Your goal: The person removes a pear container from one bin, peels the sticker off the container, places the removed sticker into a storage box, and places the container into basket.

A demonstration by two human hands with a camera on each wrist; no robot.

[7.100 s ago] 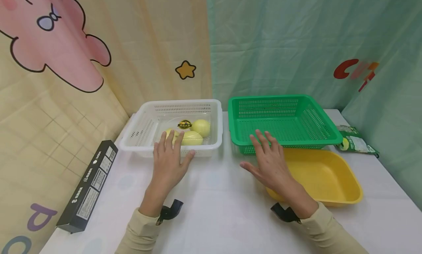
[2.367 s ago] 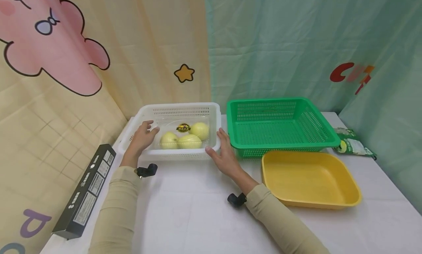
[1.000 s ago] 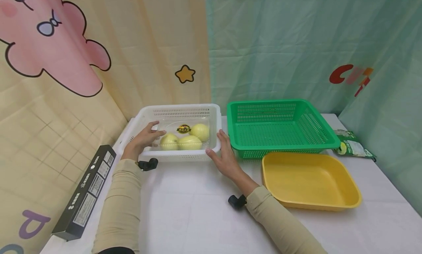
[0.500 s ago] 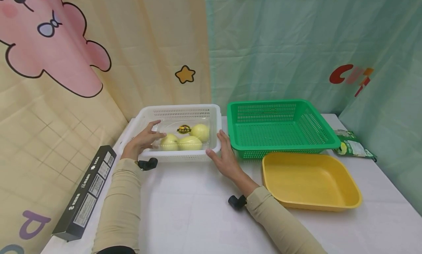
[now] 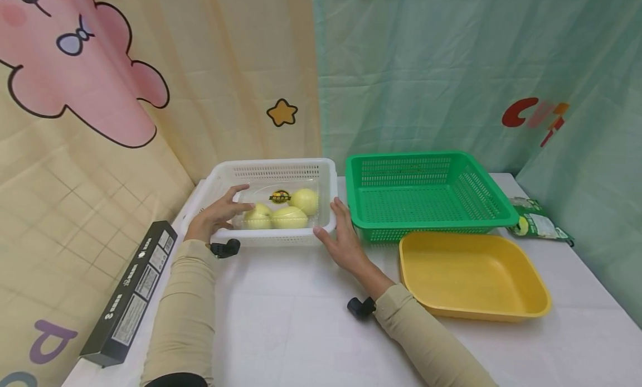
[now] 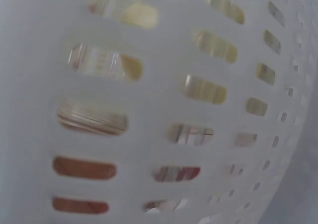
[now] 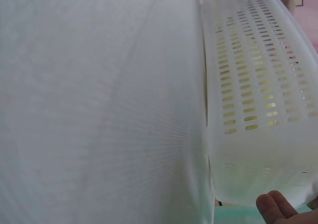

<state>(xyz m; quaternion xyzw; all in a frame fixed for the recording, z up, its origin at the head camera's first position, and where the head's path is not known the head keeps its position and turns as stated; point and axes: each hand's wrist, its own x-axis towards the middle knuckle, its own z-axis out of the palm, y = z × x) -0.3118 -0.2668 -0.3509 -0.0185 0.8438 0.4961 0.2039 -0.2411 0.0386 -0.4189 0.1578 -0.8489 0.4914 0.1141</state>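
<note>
Left hand (image 5: 217,218) has slid further over the near-left rim of the white basket (image 5: 273,170), now touching the clear fruit pack (image 5: 278,207) with relaxed fingers; right hand (image 5: 345,241) unmoved, flat against the basket's right wall.

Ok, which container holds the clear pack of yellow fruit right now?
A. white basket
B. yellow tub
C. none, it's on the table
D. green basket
A: the clear fruit pack sits inside the white basket, between the left hand and the right hand.
</note>
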